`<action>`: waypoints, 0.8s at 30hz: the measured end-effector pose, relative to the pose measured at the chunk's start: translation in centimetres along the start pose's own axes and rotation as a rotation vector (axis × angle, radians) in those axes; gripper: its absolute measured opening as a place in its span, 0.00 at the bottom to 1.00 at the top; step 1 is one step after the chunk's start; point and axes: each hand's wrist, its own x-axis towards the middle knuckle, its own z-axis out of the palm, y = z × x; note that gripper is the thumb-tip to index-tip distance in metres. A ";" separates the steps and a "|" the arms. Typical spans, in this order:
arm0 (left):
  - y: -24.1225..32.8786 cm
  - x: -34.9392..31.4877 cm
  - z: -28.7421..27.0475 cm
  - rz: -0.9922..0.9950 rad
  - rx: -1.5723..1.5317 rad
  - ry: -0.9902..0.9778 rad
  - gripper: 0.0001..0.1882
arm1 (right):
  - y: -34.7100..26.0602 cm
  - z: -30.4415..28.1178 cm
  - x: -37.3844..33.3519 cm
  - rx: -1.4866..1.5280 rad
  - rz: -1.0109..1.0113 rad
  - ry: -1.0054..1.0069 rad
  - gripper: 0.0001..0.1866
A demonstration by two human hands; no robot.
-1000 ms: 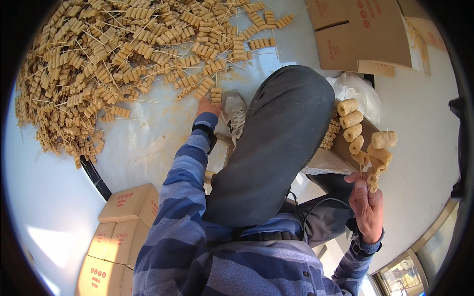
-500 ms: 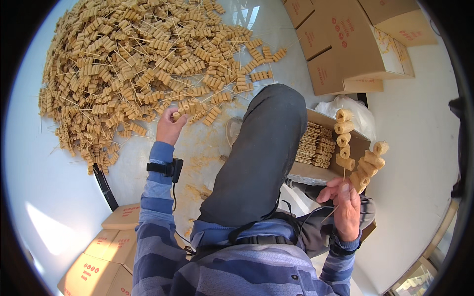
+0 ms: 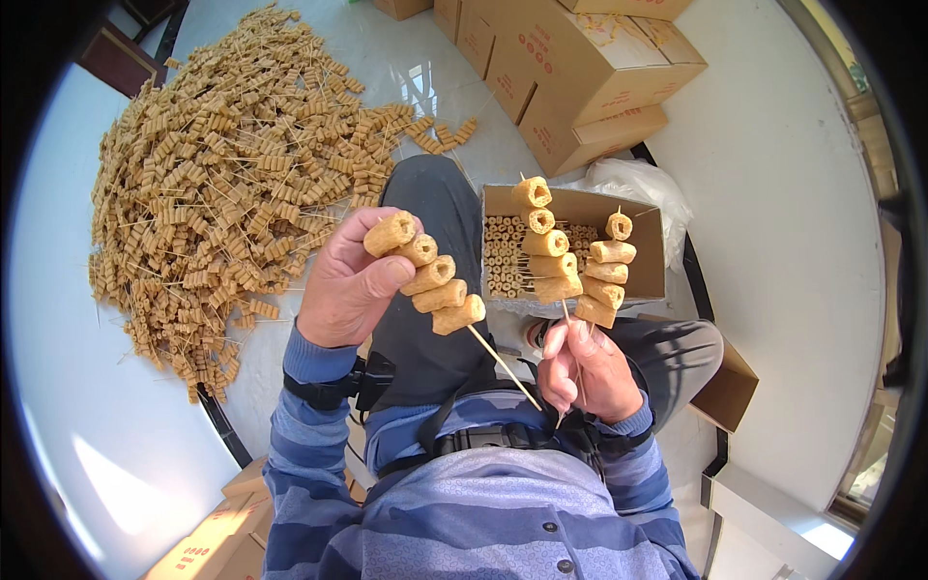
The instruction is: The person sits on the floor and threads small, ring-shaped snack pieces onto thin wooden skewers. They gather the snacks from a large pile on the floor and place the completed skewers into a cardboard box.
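Note:
Between the thumb and fingers of my left hand (image 3: 353,275) is the upper end of a skewer (image 3: 435,280) strung with several tan, hollow, tube-shaped puffed rolls; its bare stick slants down toward my right hand. My right hand (image 3: 594,372) pinches the sticks of two more skewers, a left one (image 3: 549,244) and a right one (image 3: 609,271), with their rolls pointing up and away from me. Behind these stands an open cardboard box (image 3: 633,208), with rows of skewers (image 3: 505,256) packed inside, partly hidden by the held ones.
A large heap of the same skewers (image 3: 232,184) lies on the floor at the left. Closed cartons (image 3: 580,72) are stacked at the far right, and more cartons (image 3: 217,536) stand at the lower left. A clear plastic bag (image 3: 638,188) lies by the open box.
My left hand has come from the heap's edge to in front of me, bringing up a skewer. My right hand, still holding its two skewers, now appears nearer the middle. The view has shifted right.

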 end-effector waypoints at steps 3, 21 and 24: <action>-3.8 1.1 3.3 -0.091 -0.206 -0.098 0.19 | 1.1 -0.4 -1.7 0.045 0.072 -0.043 0.24; -6.7 -0.9 8.0 -0.057 -0.384 -0.023 0.30 | 1.6 -0.7 -2.6 -0.207 0.205 0.052 0.23; -6.6 -1.1 7.7 0.002 -0.452 0.019 0.26 | 1.8 -0.6 -2.5 -0.232 0.211 0.046 0.23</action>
